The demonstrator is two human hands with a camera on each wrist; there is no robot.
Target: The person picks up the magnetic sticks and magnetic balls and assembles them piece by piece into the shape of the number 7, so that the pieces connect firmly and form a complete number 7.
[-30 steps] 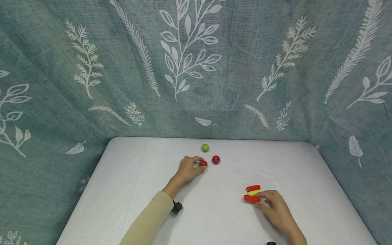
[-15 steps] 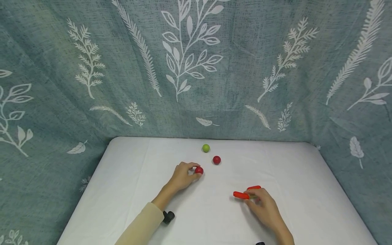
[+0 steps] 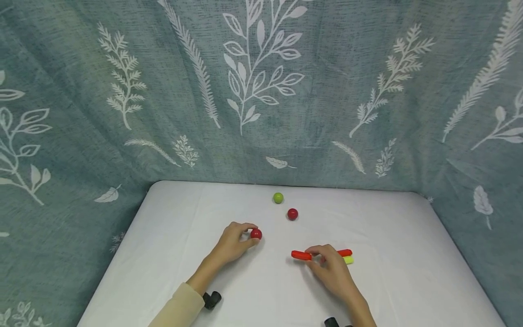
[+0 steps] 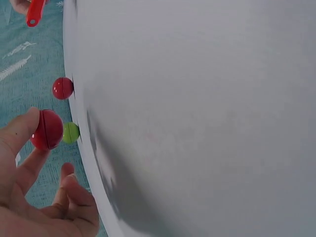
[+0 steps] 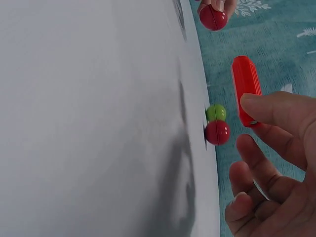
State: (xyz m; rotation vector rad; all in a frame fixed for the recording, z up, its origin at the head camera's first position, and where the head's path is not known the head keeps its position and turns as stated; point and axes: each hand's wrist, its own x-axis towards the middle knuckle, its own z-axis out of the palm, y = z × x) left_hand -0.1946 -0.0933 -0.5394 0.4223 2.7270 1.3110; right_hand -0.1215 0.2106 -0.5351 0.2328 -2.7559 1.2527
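In the head view, a red ball (image 3: 256, 233) was pinched by the left hand (image 3: 231, 244) over the white table (image 3: 204, 204), drawn farther from a second red ball (image 3: 292, 214) and a green ball (image 3: 278, 198) than a second earlier. A red stick (image 3: 301, 255) was held at one end by the right hand (image 3: 332, 271), carried leftward and parted from another red stick (image 3: 345, 252) and a yellow-green stick (image 3: 348, 260), beside which it had been seen before. In the left wrist view, the pinched ball was gripped between thumb and finger, the remaining fingers bent. In the right wrist view, the held stick was clasped near one end, the thumb pressed across it.
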